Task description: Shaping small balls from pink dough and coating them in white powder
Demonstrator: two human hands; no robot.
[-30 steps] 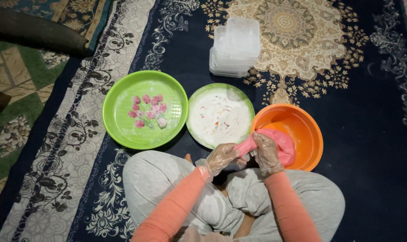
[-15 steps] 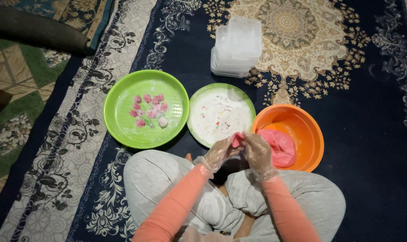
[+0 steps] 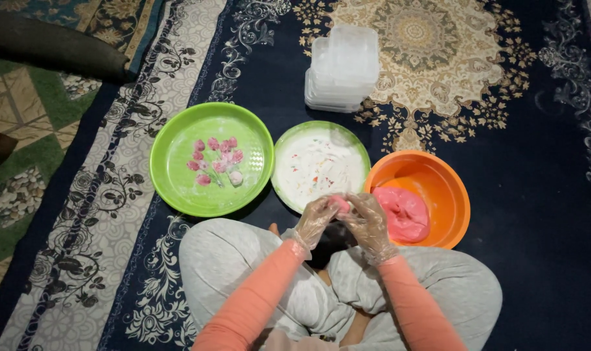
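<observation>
Left hand (image 3: 317, 219), right hand (image 3: 367, 220): clear-gloved, fingers closed together around small pink dough piece (image 3: 338, 203). Adjacent: orange bowl (image 3: 453, 188) containing pink dough mass (image 3: 404, 212).

From my remote seat I see both hands in thin, clear plastic gloves — crinkled and loose, bunching into a ruffled cuff at each wrist. The left hand (image 3: 318, 218) and the right hand (image 3: 367, 221) look alike in this. Below the cuffs run long, snug sleeves (image 3: 250, 305) of a salmon-orange knit, plain and unmarked. Under the sleeves lie light grey trousers (image 3: 224, 260) — soft, creased fabric with no pattern, covering both legs.
</observation>
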